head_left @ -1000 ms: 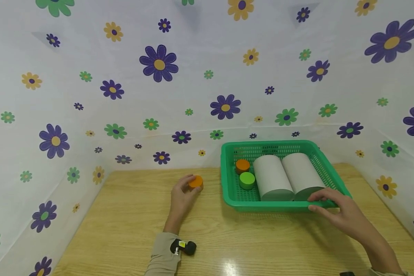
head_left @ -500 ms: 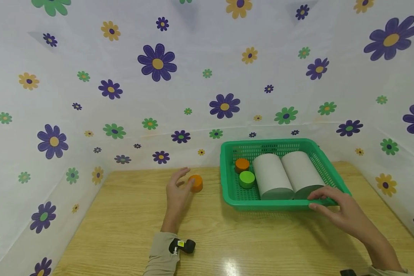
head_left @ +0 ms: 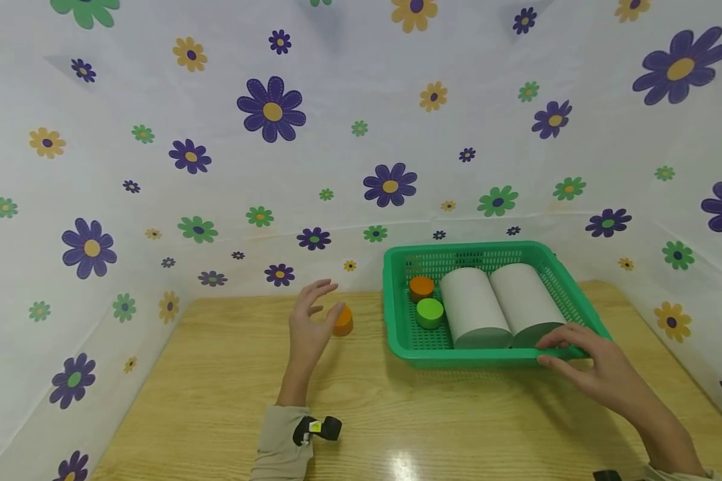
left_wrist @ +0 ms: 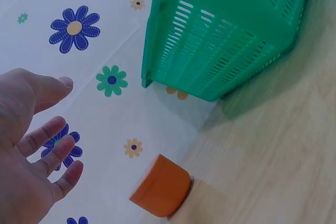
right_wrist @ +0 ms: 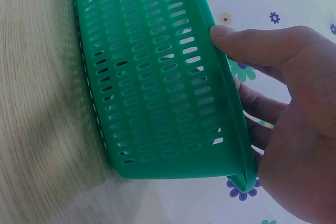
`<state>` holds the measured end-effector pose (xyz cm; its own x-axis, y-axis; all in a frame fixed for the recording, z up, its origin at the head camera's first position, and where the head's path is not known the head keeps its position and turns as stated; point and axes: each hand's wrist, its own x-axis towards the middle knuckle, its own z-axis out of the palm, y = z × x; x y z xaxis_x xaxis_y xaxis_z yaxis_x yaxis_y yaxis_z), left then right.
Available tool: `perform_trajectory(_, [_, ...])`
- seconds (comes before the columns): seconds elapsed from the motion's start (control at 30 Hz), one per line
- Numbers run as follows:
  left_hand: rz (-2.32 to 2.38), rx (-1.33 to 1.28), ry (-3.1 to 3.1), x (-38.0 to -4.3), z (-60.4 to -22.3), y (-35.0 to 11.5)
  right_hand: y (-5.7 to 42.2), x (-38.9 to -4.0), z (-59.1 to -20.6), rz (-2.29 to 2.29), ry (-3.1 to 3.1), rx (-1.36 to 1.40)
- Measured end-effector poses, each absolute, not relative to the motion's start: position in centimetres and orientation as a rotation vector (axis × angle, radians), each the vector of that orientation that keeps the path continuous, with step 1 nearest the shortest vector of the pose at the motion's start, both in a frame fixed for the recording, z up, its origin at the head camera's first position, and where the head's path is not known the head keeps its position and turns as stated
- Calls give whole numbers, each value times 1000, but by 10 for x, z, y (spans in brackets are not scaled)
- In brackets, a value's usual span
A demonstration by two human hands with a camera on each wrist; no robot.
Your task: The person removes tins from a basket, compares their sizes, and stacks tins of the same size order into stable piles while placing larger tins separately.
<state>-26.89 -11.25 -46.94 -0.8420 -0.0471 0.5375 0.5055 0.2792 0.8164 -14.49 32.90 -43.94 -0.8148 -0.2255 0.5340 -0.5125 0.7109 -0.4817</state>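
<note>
A short orange cylinder point(head_left: 344, 323) stands on the wooden table, left of the green basket. Beside it my left hand point(head_left: 305, 335) is held with fingers spread and nothing in them; the left wrist view shows a gap between the hand point(left_wrist: 31, 145) and the orange cylinder point(left_wrist: 167, 188). My right hand point(head_left: 610, 377) pinches the front rim of the green plastic basket point(head_left: 469, 356) near its right corner, thumb outside and fingers over the edge. Inside the basket lie another orange cylinder point(head_left: 422, 288), a green cylinder point(head_left: 430, 312) and two large white cylinders point(head_left: 475, 307) point(head_left: 526, 300).
The wooden table point(head_left: 228, 387) meets a white flower-patterned cloth point(head_left: 216, 180) at the back and sides. A small black camera point(head_left: 327, 428) is strapped to the left sleeve.
My left hand has let go of the orange cylinder, spread its fingers and drawn slightly up and left. The cylinder stays in place. My right hand keeps its hold on the basket rim.
</note>
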Motion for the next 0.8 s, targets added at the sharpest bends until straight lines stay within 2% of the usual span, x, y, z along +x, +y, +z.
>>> perform_trajectory(0.8, [-1599, -660, -2070, -256, -447, -43, 331, -146, -441, 881, -2443, 607])
